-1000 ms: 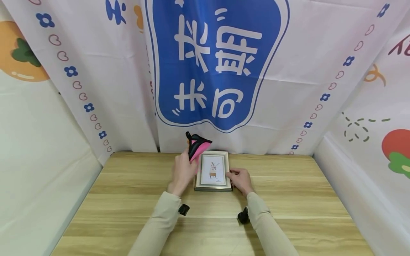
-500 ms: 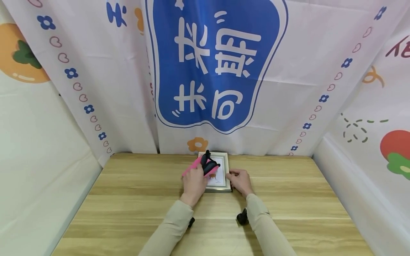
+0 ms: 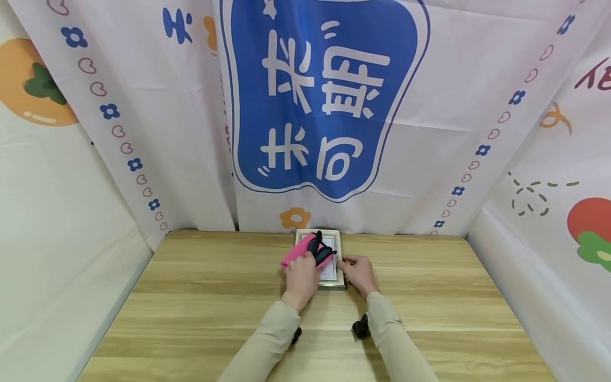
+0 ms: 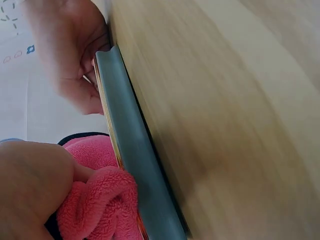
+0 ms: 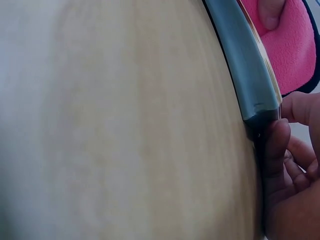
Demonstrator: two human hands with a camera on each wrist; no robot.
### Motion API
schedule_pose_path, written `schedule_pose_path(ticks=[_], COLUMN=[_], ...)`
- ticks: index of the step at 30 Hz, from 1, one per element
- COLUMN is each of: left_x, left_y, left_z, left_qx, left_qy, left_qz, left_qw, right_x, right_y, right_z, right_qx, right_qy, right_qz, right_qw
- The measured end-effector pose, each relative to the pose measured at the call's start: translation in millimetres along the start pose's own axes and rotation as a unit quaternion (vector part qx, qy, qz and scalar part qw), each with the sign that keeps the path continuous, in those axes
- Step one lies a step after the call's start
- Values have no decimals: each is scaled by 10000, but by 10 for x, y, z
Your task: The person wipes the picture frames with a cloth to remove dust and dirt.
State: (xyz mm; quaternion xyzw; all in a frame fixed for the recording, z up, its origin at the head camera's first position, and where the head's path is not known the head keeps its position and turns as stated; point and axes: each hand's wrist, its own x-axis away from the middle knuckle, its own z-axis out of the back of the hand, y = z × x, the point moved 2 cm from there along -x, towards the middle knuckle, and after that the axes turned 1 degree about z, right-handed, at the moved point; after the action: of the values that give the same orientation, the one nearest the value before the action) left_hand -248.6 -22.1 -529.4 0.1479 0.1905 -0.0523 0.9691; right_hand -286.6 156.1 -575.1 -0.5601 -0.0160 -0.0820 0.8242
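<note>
A picture frame (image 3: 334, 285) with a pale gold border lies face up near the table's back edge. Bunched in my left hand (image 3: 302, 277) is a pink fleecy cloth (image 3: 297, 253) with a black edge and a dark side, laid over the left and middle of the picture. The left wrist view shows the fluffy pink cloth (image 4: 97, 205) against the frame's grey side (image 4: 137, 155). My right hand (image 3: 361, 273) holds the frame's right edge. In the right wrist view, the thumb and fingers of my right hand (image 5: 295, 165) pinch the frame (image 5: 245, 60) at its corner.
The wooden table (image 3: 205, 307) extends to both sides and toward me. A white printed curtain (image 3: 191, 159) hangs right behind its back edge. Black wrist cameras, one of them the right camera (image 3: 361, 326), sit under both sleeves.
My left hand has come rightward and down with the cloth, from the frame's left side onto the picture, and slid further right. My right hand keeps its hold on the frame's edge.
</note>
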Motion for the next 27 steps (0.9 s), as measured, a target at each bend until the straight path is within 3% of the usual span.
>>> schedule_pose_path(ticks=[13,18,27], left_x=[-8,-25,-58], left_y=[173,240,340], left_z=[-45,-113,-193], left_qx=[-80,-199,219], left_qy=[-25,38,190], left_qz=[-187,-248,-480], left_qw=[9998,9995,9984], right_x=[25,18,3], right_y=[-12,4,12], right_z=[-19,-14,6], right_qx=[5,138,220], right_qy=[50,57,112], right_qz=[13,241,501], right_qw=[10000,9996,9984])
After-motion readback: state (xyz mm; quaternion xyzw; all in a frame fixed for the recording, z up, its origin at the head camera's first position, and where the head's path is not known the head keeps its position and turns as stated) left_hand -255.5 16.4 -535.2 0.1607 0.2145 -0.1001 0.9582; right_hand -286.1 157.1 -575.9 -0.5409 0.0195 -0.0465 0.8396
